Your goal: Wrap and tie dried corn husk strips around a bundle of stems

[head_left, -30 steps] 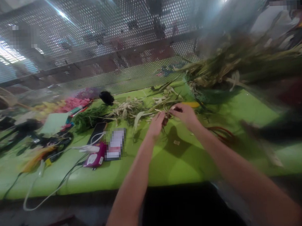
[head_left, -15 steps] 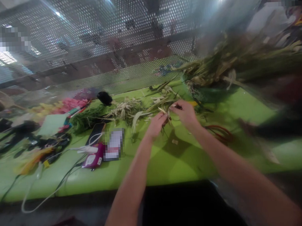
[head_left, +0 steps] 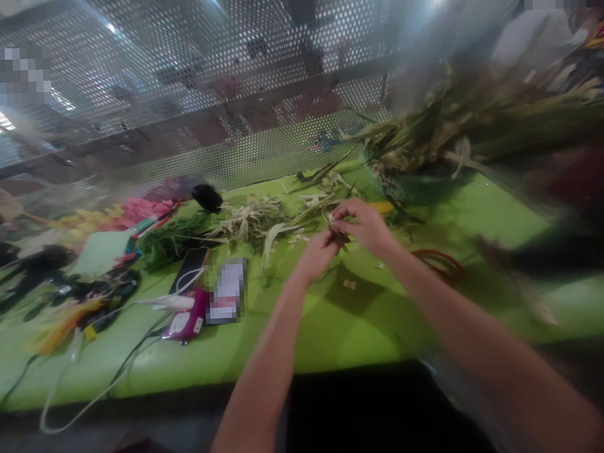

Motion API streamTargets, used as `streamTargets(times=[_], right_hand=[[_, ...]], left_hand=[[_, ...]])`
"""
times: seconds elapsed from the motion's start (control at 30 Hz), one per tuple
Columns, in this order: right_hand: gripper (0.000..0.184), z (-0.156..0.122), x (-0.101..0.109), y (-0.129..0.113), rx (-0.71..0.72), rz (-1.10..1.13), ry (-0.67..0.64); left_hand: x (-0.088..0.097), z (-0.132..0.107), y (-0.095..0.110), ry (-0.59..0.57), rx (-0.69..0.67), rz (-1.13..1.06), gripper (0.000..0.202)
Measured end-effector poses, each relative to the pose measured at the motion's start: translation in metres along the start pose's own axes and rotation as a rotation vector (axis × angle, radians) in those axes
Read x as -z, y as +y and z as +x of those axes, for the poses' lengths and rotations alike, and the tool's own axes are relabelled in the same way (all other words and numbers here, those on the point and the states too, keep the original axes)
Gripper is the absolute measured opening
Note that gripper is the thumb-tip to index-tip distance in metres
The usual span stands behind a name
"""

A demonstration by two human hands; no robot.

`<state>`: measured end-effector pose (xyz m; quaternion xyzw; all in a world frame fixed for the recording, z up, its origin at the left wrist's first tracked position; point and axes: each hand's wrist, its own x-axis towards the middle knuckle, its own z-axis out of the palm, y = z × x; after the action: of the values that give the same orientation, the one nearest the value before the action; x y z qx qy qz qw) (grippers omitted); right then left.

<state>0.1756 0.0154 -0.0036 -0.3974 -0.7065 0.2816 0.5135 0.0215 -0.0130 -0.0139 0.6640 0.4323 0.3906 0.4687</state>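
Observation:
Over the green tabletop [head_left: 307, 340], my left hand [head_left: 319, 255] and my right hand [head_left: 366, 228] meet with their fingertips together. Both are closed on a small, pale strip of dried leaf [head_left: 330, 217], most of it hidden by the fingers. Just behind the hands lie loose dried leaves [head_left: 251, 215], like corn husks, with long greenish blades among them. A dark shadow of the hands falls on the table, with a small pale scrap [head_left: 350, 284] in it.
Left of my arms lie a phone [head_left: 228, 290], a purple power adapter [head_left: 187, 316] with cables, green fibre [head_left: 170, 242] and pink pieces [head_left: 144, 212]. At right, a green basin [head_left: 410, 185] holds long leaves, near a reddish coil [head_left: 441, 260]. A perforated metal panel [head_left: 278, 141] stands behind.
My left hand has moved slightly right and in against my right hand. My right fingers have shifted a little left, and less of the pale strip shows.

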Motion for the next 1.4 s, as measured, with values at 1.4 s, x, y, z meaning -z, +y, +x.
streamTargets(times=[1.4], right_hand=[[0.009, -0.005, 0.003, 0.001, -0.072, -0.312, 0.070]], left_hand=[[0.007, 0.008, -0.010, 0.340, 0.158, -0.599, 0.018]])
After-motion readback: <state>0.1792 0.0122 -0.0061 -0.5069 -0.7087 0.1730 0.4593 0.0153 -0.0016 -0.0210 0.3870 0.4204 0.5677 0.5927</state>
